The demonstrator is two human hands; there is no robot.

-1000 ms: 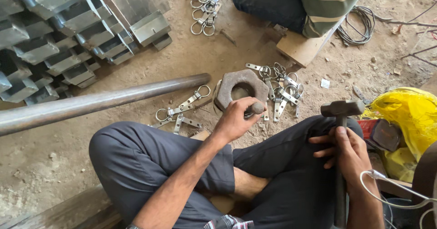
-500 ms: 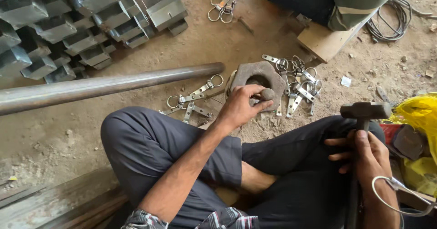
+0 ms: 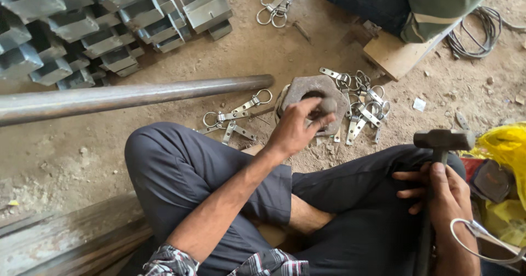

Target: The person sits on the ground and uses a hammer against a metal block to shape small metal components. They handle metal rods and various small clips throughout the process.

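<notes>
My left hand reaches forward over my knee and grips a short round metal punch against a thick hexagonal metal block with a hole in its middle, lying on the dirt floor. My right hand rests on my right leg, shut around the handle of a hammer whose dark head points up and to the left. A metal ring on a strap hangs by my right wrist. I sit cross-legged in dark trousers.
A long steel pipe lies across the floor. Ring-ended metal hangers lie left and right of the block, more at the top. Stacked metal channels fill the top left. Another person sits opposite. A yellow bag is at right.
My view has shifted, so everything sits lower and to the right in frame. My left hand has settled the punch more over the block's hole. The hammer hand has hardly moved.
</notes>
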